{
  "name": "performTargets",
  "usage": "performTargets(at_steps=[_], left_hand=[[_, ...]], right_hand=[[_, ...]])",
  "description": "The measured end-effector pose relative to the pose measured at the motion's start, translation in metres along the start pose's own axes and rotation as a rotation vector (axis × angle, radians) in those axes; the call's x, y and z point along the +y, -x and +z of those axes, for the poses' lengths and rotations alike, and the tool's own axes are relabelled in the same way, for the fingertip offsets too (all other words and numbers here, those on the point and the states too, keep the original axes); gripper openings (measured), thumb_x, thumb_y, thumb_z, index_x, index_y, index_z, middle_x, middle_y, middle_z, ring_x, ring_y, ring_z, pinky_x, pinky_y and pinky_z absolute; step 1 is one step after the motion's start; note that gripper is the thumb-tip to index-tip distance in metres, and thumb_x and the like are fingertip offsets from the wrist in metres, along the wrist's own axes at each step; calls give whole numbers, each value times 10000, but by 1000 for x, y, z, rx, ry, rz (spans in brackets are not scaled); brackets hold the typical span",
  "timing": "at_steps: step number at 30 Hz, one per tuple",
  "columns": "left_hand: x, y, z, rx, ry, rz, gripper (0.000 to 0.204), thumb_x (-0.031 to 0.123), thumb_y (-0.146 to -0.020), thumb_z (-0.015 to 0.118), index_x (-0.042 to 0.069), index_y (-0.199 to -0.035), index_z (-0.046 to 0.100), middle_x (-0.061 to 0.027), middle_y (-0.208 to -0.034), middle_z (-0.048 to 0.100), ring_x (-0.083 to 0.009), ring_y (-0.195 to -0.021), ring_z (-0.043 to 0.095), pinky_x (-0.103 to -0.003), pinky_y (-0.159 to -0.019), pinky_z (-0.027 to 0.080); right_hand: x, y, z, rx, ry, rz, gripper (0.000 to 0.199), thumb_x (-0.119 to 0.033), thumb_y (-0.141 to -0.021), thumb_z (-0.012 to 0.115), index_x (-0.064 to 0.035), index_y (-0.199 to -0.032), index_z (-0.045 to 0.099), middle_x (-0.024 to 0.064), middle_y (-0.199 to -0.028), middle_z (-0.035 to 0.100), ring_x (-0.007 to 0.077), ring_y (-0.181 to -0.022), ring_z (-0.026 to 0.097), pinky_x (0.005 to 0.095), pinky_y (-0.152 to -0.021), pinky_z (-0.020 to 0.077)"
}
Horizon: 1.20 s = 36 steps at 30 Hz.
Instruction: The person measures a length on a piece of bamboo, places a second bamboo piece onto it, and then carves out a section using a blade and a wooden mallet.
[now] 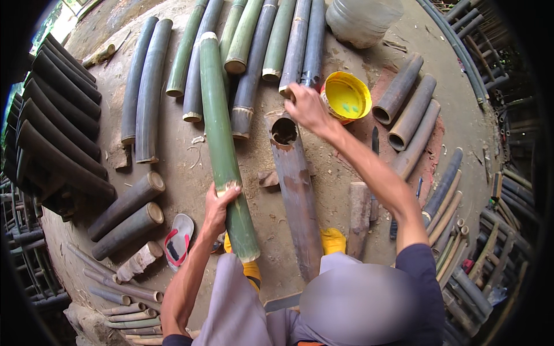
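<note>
My left hand [221, 209] grips a long green bamboo tube [220, 132] near its lower node, fingers wrapped around it. The tube slants away from my left leg toward the row of tubes ahead. My right hand [309, 108] reaches forward with its fingers curled together, by the near end of a dark bamboo tube [296, 46]. Whatever those fingers hold, if anything, is too small or hidden to tell. Below that hand lies a thick brown bamboo tube [294, 190] with patchy skin, its hollow end facing away from me and its other end between my legs.
A yellow bucket [346, 97] stands just right of my right hand, with a cloudy plastic container [363, 22] behind it. Dark tubes are stacked at left [63, 138]. A sandal [179, 241] lies near my left arm. Short tubes [412, 109] rest at right, near a knife-like blade [375, 140].
</note>
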State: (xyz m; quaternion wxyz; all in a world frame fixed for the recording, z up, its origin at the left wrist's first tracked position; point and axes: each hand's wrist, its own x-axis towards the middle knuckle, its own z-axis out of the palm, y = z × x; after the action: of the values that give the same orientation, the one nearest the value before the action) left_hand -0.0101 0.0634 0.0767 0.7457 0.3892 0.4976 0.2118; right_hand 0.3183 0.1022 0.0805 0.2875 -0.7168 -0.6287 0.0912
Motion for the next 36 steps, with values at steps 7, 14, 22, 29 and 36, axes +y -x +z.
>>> performTargets(at_steps=[7, 14, 22, 29, 36], left_hand=[[10, 1, -20, 96, -141, 38, 437, 157, -775, 756, 26, -1111, 510, -60, -848, 610, -122, -647, 598, -272, -561, 518], [32, -12, -45, 172, -292, 83, 526, 148, -733, 786, 1, -1151, 500, -71, -864, 620, -133, -714, 619, -267, -632, 524], [71, -53, -54, 203, -636, 214, 631, 251, -698, 793, -45, -1176, 507, -120, -903, 645, -184, -765, 634, -330, -686, 541], [104, -143, -73, 366, -716, 422, 765, 440, -751, 730, -27, -1306, 487, -207, -1096, 646, -263, -981, 633, -358, -869, 480], [135, -232, -106, 716, -531, 329, 705, 377, -737, 744, -40, -1262, 525, -226, -1182, 609, -305, -1092, 593, -392, -927, 456]], right_hand=[[52, -114, 72, -210, 584, -41, 414, -121, -899, 487, -170, -1310, 465, 284, -1365, 403, 452, -1090, 534, 479, -824, 529], [36, -122, 77, -120, 343, 96, 402, 23, -842, 450, -119, -1195, 581, 292, -1357, 431, 369, -920, 653, 402, -743, 600], [7, -45, -16, 206, -1727, 629, 480, -250, -817, 656, -121, -1205, 405, 207, -1058, 570, 354, -892, 621, 455, -694, 546], [7, -49, 1, -15, -1809, 870, 516, -416, -833, 658, 47, -1016, 523, 189, -878, 607, 251, -713, 612, 307, -568, 546], [3, -42, 11, -9, -838, 830, 644, -432, -781, 729, 54, -1139, 505, 171, -900, 647, 167, -673, 660, 244, -471, 518]])
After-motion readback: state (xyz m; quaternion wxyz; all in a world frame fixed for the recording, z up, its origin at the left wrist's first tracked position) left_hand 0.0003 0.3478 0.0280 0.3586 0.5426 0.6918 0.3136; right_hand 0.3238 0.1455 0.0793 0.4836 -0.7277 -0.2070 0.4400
